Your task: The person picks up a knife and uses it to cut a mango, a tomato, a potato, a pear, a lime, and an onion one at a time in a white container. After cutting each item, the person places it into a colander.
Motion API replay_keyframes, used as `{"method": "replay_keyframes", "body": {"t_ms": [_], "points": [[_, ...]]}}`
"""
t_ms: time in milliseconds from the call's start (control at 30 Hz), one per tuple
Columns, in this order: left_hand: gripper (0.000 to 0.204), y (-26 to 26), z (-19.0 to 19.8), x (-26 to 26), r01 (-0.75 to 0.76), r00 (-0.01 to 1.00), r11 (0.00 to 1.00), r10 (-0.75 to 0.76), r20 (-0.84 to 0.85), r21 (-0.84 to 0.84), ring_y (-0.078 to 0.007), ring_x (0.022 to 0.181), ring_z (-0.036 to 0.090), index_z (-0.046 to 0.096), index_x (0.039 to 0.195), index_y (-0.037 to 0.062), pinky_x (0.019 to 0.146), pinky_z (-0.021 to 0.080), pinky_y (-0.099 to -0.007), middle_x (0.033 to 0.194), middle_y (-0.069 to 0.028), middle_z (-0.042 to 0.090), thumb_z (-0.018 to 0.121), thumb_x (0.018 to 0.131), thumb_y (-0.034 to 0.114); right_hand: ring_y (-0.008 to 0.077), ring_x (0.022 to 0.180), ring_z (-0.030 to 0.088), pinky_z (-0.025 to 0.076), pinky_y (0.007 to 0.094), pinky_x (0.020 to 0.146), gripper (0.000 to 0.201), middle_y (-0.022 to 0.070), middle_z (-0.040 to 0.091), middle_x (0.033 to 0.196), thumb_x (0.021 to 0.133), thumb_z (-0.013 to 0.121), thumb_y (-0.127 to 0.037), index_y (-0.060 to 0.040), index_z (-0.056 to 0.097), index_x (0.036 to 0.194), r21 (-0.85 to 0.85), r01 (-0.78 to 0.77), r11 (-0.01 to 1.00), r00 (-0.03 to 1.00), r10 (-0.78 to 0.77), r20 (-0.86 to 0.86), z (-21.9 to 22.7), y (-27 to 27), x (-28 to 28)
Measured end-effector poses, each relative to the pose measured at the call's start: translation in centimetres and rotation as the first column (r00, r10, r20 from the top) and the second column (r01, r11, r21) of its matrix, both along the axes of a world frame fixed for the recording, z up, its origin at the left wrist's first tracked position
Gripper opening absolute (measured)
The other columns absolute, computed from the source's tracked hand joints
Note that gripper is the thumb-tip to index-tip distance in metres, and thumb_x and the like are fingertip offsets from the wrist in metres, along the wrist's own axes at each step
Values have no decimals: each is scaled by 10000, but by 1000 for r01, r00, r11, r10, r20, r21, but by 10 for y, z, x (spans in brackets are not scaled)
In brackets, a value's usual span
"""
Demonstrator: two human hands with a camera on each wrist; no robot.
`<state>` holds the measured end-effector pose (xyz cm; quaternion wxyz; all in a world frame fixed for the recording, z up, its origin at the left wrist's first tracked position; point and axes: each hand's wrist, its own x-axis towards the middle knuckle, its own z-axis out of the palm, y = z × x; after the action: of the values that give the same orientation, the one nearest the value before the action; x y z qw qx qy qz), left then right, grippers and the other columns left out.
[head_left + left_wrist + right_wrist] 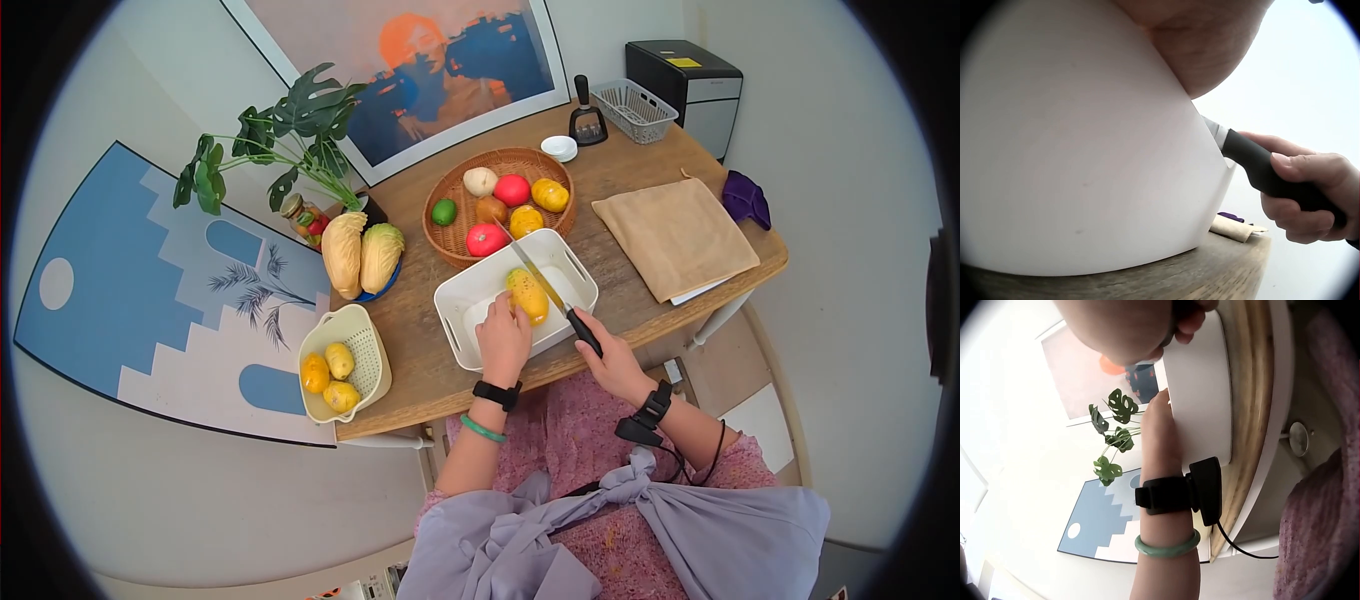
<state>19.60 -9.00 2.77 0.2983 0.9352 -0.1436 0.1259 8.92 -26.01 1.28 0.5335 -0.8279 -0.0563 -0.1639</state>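
Note:
A yellow mango (530, 300) lies in the white plastic basin (452, 312) at the table's front edge. My left hand (504, 345) reaches over the near rim and holds the mango, its fingertips on the fruit's left side. In the left wrist view the basin wall hides those fingers. My right hand (612, 362) grips the black handle of a kitchen knife (586, 334). The blade slants up and left across the mango's right side, its tip pointing toward the wicker basket. The left wrist view shows the right hand's fingers (1300, 215) wrapped around the handle.
Behind the basin stands a wicker basket (437, 236) of fruit and vegetables. A cream basket (372, 365) with 3 yellow fruits is at left, near two cabbages (362, 255) and a plant. Folded tan cloth (675, 235), a grey basket (636, 112) and a peeler-like tool are at right.

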Motion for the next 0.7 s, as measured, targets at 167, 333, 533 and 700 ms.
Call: {"method": "replay_keyframes", "body": {"t_ms": [167, 333, 533, 700], "points": [[312, 0, 0, 0, 2, 1000, 1000, -2, -6, 1, -305, 839, 631, 540, 1185, 39, 768, 440, -451, 945, -138, 645, 529, 904, 176, 432, 952, 620, 494, 416, 787, 526, 278, 624, 1056, 949, 536, -138, -133, 355, 1443, 6, 3, 1000, 999, -3, 49, -3, -1, 1], [328, 1, 6, -1, -7, 997, 1000, 8, -75, 12, -314, 865, 625, 535, 1200, 33, 783, 438, -450, 994, -152, 630, 533, 900, 166, 427, 967, 620, 493, 410, 799, 531, 271, 622, 1083, 949, 538, -139, -132, 350, 1445, 63, -13, 998, 999, 11, 30, -1, 1, -2], [380, 2, 4, -1, 85, 975, 996, -78, 207, -23, -317, 1013, 563, 538, 1234, 71, 829, 424, -444, 1153, -150, 546, 554, 857, 121, 422, 944, 626, 490, 405, 788, 529, 267, 625, 1060, 948, 539, -139, -129, 355, 1443, 37, 9, 999, 996, -12, 83, -3, 1, 0], [333, 2, -1, -1, 104, 975, 992, -115, 190, 64, -316, 1013, 558, 571, 1174, 86, 838, 417, -443, 1141, -131, 550, 575, 843, 123, 380, 1002, 627, 483, 376, 831, 519, 246, 601, 1157, 949, 540, -129, -110, 363, 1437, 30, -7, 1000, 993, 10, -116, 7, -4, 0]]}}
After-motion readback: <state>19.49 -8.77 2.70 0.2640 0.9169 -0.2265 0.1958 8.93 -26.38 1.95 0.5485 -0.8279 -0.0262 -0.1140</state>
